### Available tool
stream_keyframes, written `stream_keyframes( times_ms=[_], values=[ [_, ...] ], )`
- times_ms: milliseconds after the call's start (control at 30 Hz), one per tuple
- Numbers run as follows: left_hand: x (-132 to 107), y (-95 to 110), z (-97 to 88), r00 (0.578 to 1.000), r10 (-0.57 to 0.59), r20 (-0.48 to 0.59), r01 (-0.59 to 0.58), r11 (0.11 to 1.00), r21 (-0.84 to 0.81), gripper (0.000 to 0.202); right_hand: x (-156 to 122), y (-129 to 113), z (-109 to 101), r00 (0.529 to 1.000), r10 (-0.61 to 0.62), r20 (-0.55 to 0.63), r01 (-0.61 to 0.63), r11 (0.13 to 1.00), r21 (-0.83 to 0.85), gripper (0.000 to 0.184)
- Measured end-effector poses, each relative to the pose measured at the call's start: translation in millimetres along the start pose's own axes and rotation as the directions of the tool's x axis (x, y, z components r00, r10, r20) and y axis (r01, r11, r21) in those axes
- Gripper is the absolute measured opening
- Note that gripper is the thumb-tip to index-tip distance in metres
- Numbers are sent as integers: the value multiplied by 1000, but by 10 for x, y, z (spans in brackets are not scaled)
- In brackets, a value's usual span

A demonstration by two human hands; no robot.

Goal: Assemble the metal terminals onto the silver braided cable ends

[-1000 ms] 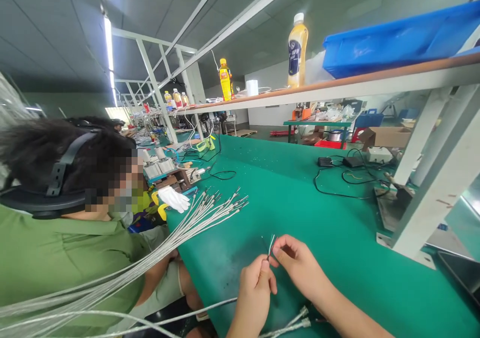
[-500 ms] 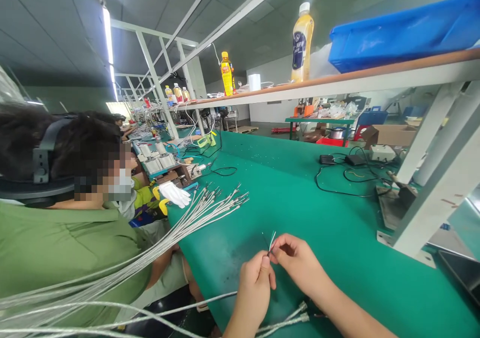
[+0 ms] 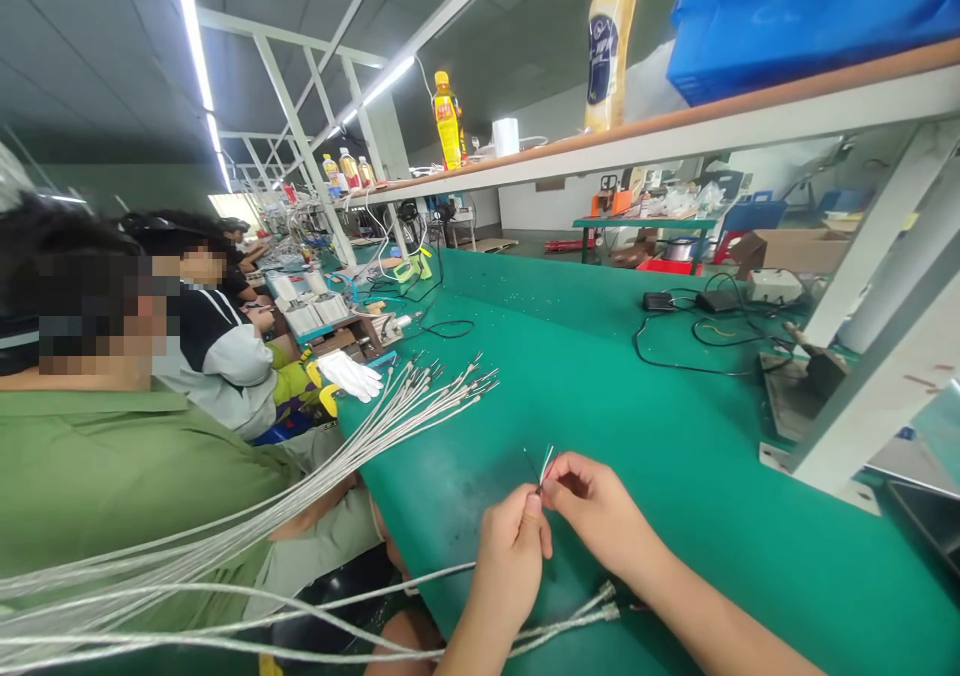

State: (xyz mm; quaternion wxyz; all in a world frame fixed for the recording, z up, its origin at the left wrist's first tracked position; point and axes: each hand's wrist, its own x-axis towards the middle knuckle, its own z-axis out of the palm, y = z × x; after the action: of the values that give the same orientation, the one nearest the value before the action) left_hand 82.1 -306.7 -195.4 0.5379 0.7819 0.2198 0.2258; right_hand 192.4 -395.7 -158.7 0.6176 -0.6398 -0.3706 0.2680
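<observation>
My left hand [image 3: 512,559] and my right hand [image 3: 596,509] meet over the green bench mat [image 3: 675,476], fingertips pinched together on the end of a thin cable. Its fine stripped wires [image 3: 541,463] fan up between the two pinches. The silvery braided cable [image 3: 420,584] trails off to the left from below my left hand. Two more braided cable ends [image 3: 600,604] lie on the mat under my forearms. A bundle of several silver cables [image 3: 405,416] stretches from the lower left onto the mat, tips spread out.
A person in a green shirt [image 3: 112,476] sits close on my left, others beyond. A white glove [image 3: 349,374] lies by the bundle. Black cords and adapters [image 3: 690,321] lie at the back. White frame legs [image 3: 877,356] stand right. Bottles [image 3: 609,46] and a blue bin [image 3: 810,16] sit overhead.
The view has tilted and shifted slightly. The neighbour's head has moved left, revealing another person behind. My hands hold the same pinch on the wire end, hardly moved.
</observation>
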Motion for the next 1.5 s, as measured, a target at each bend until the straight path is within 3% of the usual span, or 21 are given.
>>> stream_keyframes(
  times_ms=[333, 533, 767, 933, 1200, 1300, 1400, 1500],
  values=[
    [-6, 62, -8, 1000, -7, 12, 6, 1000, 6, 47, -1, 13, 4, 999, 21, -29, -20, 999, 41, 7],
    [-9, 59, -9, 1000, -22, 20, 22, 1000, -5, 43, 33, -18, -36, 990, 60, -129, -47, 994, 100, 8],
    [2, 80, 3, 1000, -23, 10, 23, 1000, -16, 44, 9, 22, 17, 990, 57, -132, -33, 984, 178, 4],
    [0, 98, 8, 1000, -13, 6, 13, 1000, -14, 44, 26, 66, 41, 985, 47, -167, -2, 965, 261, 11],
    [-3, 32, 21, 1000, -1, 21, 1, 1000, -17, 45, 17, 41, 33, 997, -44, -59, 62, 933, 353, 20],
    [7, 16, 27, 1000, 11, 19, -11, 1000, -12, 46, 25, 98, 21, 999, -41, -12, 43, 960, 277, 10],
    [16, 11, 30, 999, 33, -5, -33, 999, 6, 49, 41, 188, 19, 998, -49, 35, 42, 984, 173, 21],
    [19, 24, 31, 1000, 29, -12, -29, 1000, -8, 52, 25, 244, 37, 997, -80, -7, 81, 989, 123, 23]
  ],
)
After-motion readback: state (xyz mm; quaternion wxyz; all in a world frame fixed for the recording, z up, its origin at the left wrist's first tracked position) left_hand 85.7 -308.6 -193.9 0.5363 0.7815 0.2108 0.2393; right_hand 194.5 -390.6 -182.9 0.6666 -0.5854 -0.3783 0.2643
